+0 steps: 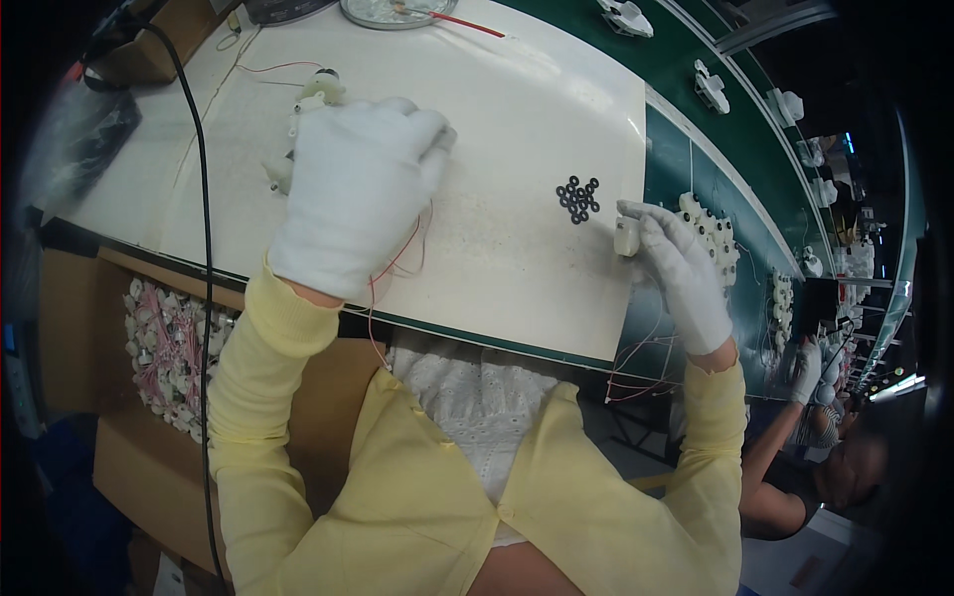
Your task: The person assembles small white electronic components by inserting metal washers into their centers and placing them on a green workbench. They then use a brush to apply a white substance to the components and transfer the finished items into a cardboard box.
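Note:
My left hand [368,189], in a white glove, is over the left side of the white worktop with its fingers curled in. Whatever it holds is hidden beneath it. Thin red wires [405,248] trail from under this hand over the table edge. Beside it lie pale plastic parts [323,87], partly covered by the glove. My right hand [684,273], also gloved, pinches a small white plastic housing [626,236] between thumb and fingers near the worktop's right edge. Close by lies a cluster of small black rings [577,200].
Several white housings [711,238] stand on the green surface at the right. A conveyor with white parts [711,87] runs beyond. A cardboard box [109,328] of wired parts sits lower left. A black cable [206,248] hangs at left. Another person [795,487] works at far right.

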`<state>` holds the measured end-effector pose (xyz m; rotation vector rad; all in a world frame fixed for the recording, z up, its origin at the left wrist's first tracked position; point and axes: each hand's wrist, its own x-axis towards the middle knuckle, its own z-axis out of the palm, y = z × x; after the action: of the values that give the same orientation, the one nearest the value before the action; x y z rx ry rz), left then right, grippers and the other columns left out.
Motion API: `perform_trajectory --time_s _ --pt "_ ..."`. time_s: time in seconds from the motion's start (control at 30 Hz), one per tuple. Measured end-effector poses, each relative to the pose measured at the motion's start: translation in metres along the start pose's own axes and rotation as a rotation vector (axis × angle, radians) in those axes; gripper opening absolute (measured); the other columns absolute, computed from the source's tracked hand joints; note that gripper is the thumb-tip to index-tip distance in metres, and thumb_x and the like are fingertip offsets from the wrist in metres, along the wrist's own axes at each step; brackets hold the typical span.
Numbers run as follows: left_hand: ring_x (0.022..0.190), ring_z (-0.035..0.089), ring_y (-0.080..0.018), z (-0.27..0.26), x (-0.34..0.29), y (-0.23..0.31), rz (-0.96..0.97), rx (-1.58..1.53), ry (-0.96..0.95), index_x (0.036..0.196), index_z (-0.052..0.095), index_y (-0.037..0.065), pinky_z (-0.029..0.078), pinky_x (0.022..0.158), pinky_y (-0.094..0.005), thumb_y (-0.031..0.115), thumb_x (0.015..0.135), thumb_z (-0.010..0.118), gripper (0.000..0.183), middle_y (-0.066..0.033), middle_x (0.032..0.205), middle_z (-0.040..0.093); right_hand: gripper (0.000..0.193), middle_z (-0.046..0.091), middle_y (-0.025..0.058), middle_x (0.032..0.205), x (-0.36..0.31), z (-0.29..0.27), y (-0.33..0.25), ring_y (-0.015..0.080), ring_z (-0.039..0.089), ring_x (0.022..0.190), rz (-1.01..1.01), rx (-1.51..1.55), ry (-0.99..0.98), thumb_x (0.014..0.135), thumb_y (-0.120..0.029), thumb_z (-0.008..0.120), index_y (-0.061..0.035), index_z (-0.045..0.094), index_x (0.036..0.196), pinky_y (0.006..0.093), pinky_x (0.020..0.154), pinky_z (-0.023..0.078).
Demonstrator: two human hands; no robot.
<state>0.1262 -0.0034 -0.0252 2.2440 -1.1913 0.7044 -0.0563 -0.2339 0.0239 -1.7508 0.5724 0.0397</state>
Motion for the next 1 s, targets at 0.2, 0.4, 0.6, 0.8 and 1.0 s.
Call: perform_trajectory --time_s 0.2,0.4,0.6,0.8,1.0 --pt "0.057 0.054 -0.0208 -0.001 -0.014 0.022 -0.045 0.044 -0.015 0.086 0.061 0.009 0.041 0.054 -0.0354 0.017 0.076 0.067 0.013 -0.0024 0.062 0.051 0.032 0.060 0.0006 0.091 0.009 0.002 0.013 0.0046 0.051 0.074 -0.111 -0.152 0.064 0.096 -0.016 0.051 0.0015 0.053 0.123 0.0174 0.065 0.041" --pt "0.058 0.051 -0.0185 0.010 -0.024 0.021 -0.026 0.064 0.073 0.096 0.061 0.008 0.038 0.051 -0.0327 0.018 0.074 0.068 0.026 -0.0016 0.065 0.047 0.028 0.066 0.0044 0.080 0.030 -0.007 0.004 0.0168 0.061 0.064 -0.635 -1.094 0.142 0.077 -0.005 0.065 -0.0069 0.063 0.105 0.0272 0.060 0.046" --pt "0.072 0.057 -0.0200 0.001 -0.023 0.023 -0.100 0.088 -0.109 0.110 0.059 0.010 0.042 0.062 -0.0347 0.017 0.076 0.067 0.036 -0.0027 0.080 0.059 0.022 0.064 0.0063 0.075 0.038 0.000 -0.017 0.0252 0.060 0.063 -0.608 -1.144 -0.001 0.070 -0.008 0.069 -0.0081 0.065 0.092 0.0334 0.058 0.047" --pt "0.071 0.057 -0.0204 0.001 -0.022 0.022 -0.104 0.086 -0.125 0.109 0.058 0.010 0.041 0.062 -0.0351 0.017 0.077 0.067 0.035 -0.0025 0.079 0.059 0.024 0.063 0.0070 0.073 0.044 -0.001 -0.019 0.0256 0.061 0.063 -0.623 -1.115 -0.002 0.070 -0.010 0.070 -0.0082 0.065 0.093 0.0337 0.059 0.047" --pt "0.071 0.057 -0.0200 0.002 -0.021 0.021 -0.085 0.082 -0.117 0.109 0.059 0.010 0.041 0.061 -0.0347 0.017 0.077 0.067 0.034 -0.0019 0.079 0.060 0.017 0.061 0.0056 0.068 0.040 -0.002 -0.026 0.0254 0.059 0.059 -0.634 -1.222 -0.090 0.070 -0.010 0.068 -0.0111 0.065 0.087 0.0350 0.057 0.047"
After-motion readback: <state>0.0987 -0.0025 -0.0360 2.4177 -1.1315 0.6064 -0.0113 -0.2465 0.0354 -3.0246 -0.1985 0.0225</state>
